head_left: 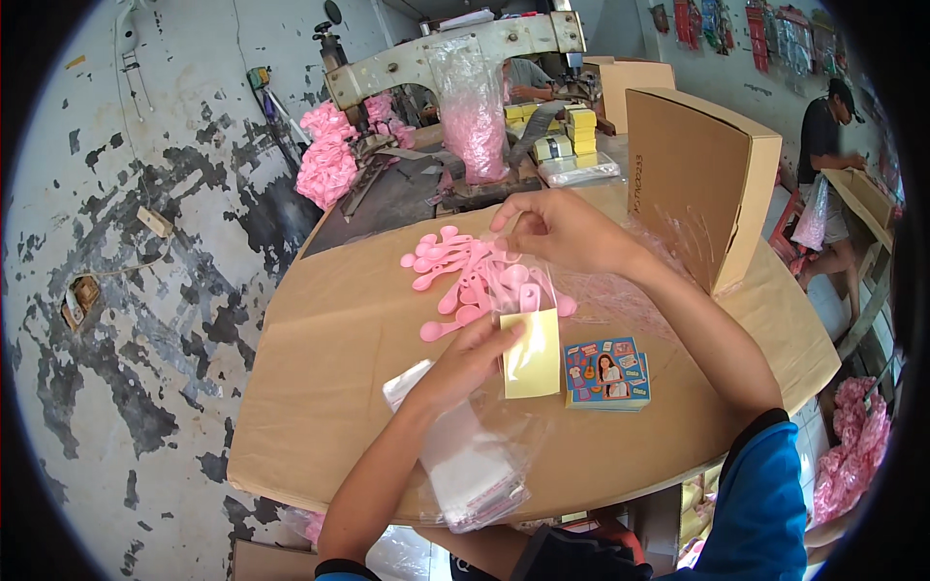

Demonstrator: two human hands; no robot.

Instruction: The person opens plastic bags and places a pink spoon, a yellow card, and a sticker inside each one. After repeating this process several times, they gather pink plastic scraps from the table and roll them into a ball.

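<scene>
My left hand point(472, 356) pinches the lower edge of a small clear plastic bag point(523, 290) that holds a pale yellow card point(533, 356) and a pink plastic spoon. Higher up, my right hand point(560, 230) grips the top of the same bag. Just behind the bag lies a pile of loose pink spoons point(453, 271) on the cardboard-covered table point(329, 368). A stack of colourful printed cards point(606, 373) sits to the right of the bag. Under my left forearm is a stack of empty clear bags point(463, 470).
An open cardboard box point(697, 184) stands at the right rear of the table. Behind are an old sewing machine point(455, 58), pink spoon bundles point(327, 160) and yellow card stacks point(579, 131). A person point(828, 165) sits at far right; another works behind the machine.
</scene>
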